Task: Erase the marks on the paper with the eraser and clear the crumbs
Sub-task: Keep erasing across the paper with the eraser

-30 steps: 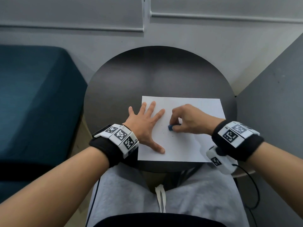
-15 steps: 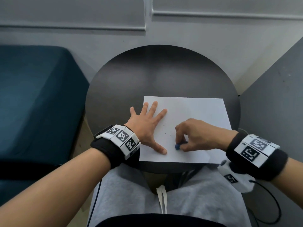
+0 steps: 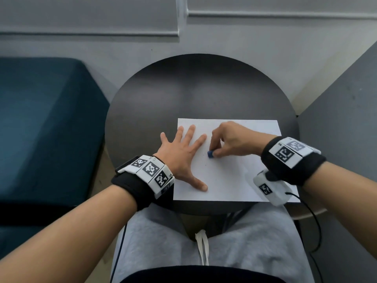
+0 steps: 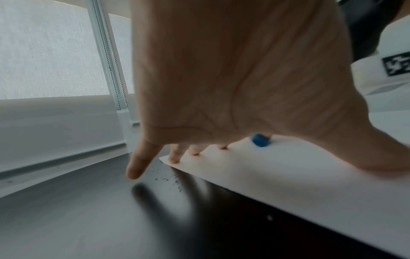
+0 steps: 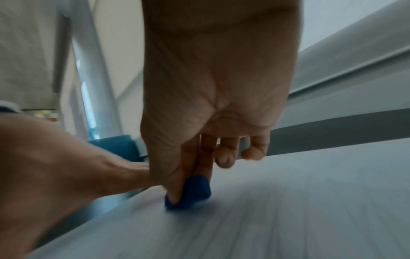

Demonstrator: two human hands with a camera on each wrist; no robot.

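A white sheet of paper point(image 3: 234, 180) lies on the near right part of a round black table point(image 3: 163, 94). My left hand point(image 3: 183, 154) lies flat with spread fingers on the paper's left edge, its little finger out on the table. My right hand point(image 3: 230, 139) pinches a small blue eraser point(image 3: 210, 154) between thumb and fingers and presses it onto the paper beside the left index finger. The same eraser point(image 5: 190, 191) shows in the right wrist view and, beyond my left palm, the eraser point(image 4: 260, 140) in the left wrist view. Dark crumbs point(image 4: 170, 180) lie on the table by the paper's edge.
A teal sofa point(image 3: 44, 123) stands to the left of the table. A grey wall point(image 3: 346, 129) rises close on the right. My lap in grey trousers point(image 3: 204, 242) sits under the near table edge, with a black cable point(image 3: 314, 221) hanging at the right.
My right hand has moved the eraser from near the paper's front edge back up and left toward my left index finger. My left hand has stayed flat on the paper.
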